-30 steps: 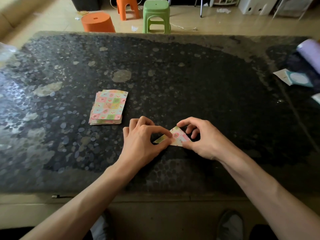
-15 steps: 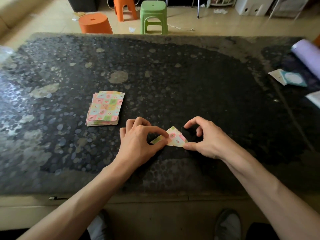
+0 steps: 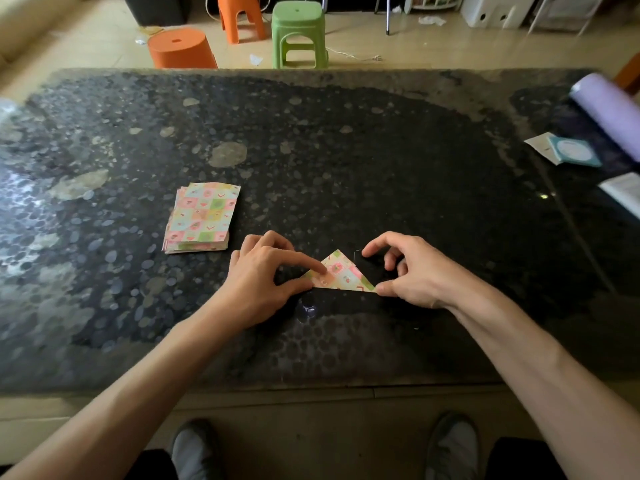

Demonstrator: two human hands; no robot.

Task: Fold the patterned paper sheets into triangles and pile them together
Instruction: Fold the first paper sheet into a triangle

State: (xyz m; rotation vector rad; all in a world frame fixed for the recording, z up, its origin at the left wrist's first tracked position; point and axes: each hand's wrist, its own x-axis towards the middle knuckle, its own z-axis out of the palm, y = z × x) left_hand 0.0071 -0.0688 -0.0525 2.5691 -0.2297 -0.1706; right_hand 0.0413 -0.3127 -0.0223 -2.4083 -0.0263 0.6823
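A folded paper triangle (image 3: pixel 348 278) with a pastel checked pattern lies flat on the dark table (image 3: pixel 381 161), point away from me. My left hand (image 3: pixel 261 277) pinches its left corner, with the index finger on top and the thumb at the lower edge. The thumb tip of my right hand (image 3: pixel 414 271) touches the right corner. That hand's index finger arches above the table, off the paper. A stack of unfolded patterned sheets (image 3: pixel 202 218) sits to the left, just beyond my left hand.
A lilac roll (image 3: pixel 609 109), a teal and white card (image 3: pixel 571 152) and a white sheet's edge (image 3: pixel 623 192) lie at the table's right. Orange stools (image 3: pixel 181 48) and a green stool (image 3: pixel 299 32) stand on the floor beyond the far edge.
My right index finger has lifted off the triangle and moved right, leaving only the thumb at the corner. My left index finger has stretched further onto the paper.
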